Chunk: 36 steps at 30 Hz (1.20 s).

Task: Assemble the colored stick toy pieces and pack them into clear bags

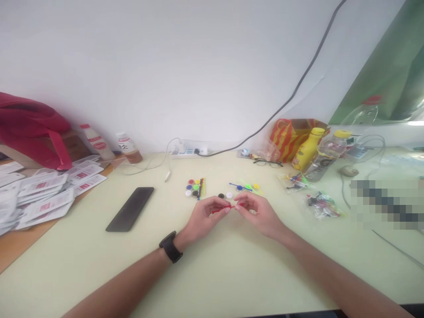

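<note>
My left hand [206, 217] and my right hand [257, 213] meet over the middle of the pale green table [212, 274]. Both pinch a small red piece [228, 207] between the fingertips. My left wrist carries a black watch [170, 247]. Just beyond the hands lie small round caps in black and white [225, 195]. A cluster of coloured caps with thin sticks [195, 187] sits further left. Blue, green and yellow bits [247, 187] lie to the right of that.
A black phone [130, 208] lies at the left. White packets [43, 194] are piled by a red bag [29, 128]. Two bottles [112, 145] and a power strip [187, 152] stand at the wall. Glasses [268, 163], a yellow bottle [308, 150], a clear bottle [326, 159] and bags of small parts [323, 205] sit right.
</note>
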### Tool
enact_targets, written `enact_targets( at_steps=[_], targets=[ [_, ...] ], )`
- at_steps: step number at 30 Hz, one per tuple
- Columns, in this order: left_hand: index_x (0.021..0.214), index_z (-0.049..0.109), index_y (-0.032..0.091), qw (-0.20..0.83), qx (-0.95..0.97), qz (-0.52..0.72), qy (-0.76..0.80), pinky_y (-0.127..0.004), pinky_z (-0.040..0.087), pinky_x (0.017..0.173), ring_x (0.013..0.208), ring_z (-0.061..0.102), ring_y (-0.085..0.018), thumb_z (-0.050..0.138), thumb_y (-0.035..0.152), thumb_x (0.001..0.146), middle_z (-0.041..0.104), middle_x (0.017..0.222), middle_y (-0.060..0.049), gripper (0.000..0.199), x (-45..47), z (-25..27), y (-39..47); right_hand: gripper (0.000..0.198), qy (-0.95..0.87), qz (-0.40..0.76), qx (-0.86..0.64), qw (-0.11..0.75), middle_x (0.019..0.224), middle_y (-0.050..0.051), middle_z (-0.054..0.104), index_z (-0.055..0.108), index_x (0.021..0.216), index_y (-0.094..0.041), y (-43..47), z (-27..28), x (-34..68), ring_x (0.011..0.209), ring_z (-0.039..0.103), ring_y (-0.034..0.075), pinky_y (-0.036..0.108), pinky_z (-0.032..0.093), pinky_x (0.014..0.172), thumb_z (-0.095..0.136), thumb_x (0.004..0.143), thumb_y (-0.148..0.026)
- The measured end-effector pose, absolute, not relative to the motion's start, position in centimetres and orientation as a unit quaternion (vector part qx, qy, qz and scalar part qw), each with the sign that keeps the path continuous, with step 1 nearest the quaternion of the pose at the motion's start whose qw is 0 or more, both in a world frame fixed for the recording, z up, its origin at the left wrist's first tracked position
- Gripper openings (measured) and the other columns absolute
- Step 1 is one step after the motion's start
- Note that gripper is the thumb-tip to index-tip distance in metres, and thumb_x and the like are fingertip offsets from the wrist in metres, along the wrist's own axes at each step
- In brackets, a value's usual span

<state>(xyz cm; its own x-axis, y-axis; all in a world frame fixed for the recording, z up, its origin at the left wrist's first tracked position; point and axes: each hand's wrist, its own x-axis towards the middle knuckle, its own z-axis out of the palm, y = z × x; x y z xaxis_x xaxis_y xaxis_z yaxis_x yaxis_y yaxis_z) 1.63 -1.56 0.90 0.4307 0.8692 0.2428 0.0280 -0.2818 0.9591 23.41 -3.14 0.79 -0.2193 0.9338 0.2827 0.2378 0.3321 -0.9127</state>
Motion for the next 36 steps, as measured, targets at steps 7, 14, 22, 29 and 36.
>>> enact_targets(
  at_steps=[7, 14, 22, 29, 36],
  targets=[
    [0.1, 0.072, 0.019, 0.447, 0.666, 0.469, 0.369, -0.039, 0.06, 0.094, 0.099, 0.073, -0.023, 0.074, 0.037, 0.092, 0.076, 0.106, -0.009, 0.019, 1.3, 0.4, -0.9, 0.019, -0.753, 0.124, -0.568, 0.308, 0.087, 0.004, 0.065, 0.069, 0.084, -0.022, -2.4, 0.7, 25.8, 0.064, 0.059, 0.017, 0.033, 0.046, 0.061, 0.058, 0.096, -0.032],
    [0.098, 0.072, 0.02, 0.423, 0.657, 0.491, 0.385, -0.04, 0.06, 0.094, 0.1, 0.072, -0.024, 0.072, 0.037, 0.093, 0.075, 0.103, -0.008, 0.018, 1.2, 0.7, -1.0, 0.032, -0.804, 0.076, -0.549, 0.214, 0.077, 0.003, 0.06, 0.055, 0.061, -0.021, -2.7, -0.2, 25.4, 0.073, 0.061, 0.02, 0.032, 0.042, 0.065, 0.054, 0.093, -0.014],
    [0.101, 0.069, 0.02, 0.407, 0.625, 0.531, 0.403, -0.037, 0.059, 0.09, 0.097, 0.072, -0.022, 0.072, 0.034, 0.093, 0.074, 0.101, -0.007, 0.017, 1.1, 0.6, -0.7, 0.032, -0.869, 0.184, -0.391, 0.241, 0.099, 0.005, 0.073, 0.072, 0.085, -0.024, -3.6, 0.3, 24.3, 0.095, 0.068, 0.022, 0.036, 0.054, 0.085, 0.047, 0.094, -0.006],
    [0.104, 0.068, 0.02, 0.39, 0.665, 0.516, 0.374, -0.038, 0.059, 0.094, 0.1, 0.07, -0.022, 0.068, 0.033, 0.097, 0.072, 0.104, -0.007, 0.016, 1.3, 0.6, -0.8, 0.025, -0.855, 0.21, -0.344, 0.327, 0.111, 0.007, 0.073, 0.07, 0.101, -0.025, -3.5, -0.2, 23.2, 0.102, 0.068, 0.023, 0.039, 0.056, 0.089, 0.048, 0.098, -0.014],
    [0.113, 0.066, 0.021, 0.337, 0.756, 0.458, 0.324, -0.038, 0.06, 0.095, 0.102, 0.069, -0.02, 0.063, 0.027, 0.1, 0.071, 0.11, -0.008, 0.015, 1.5, 0.6, -1.8, 0.023, -0.726, 0.286, -0.428, 0.456, 0.097, 0.005, 0.069, 0.063, 0.118, -0.025, -3.8, 1.9, 23.6, 0.074, 0.065, 0.017, 0.031, 0.055, 0.066, 0.061, 0.098, -0.036]
  ],
)
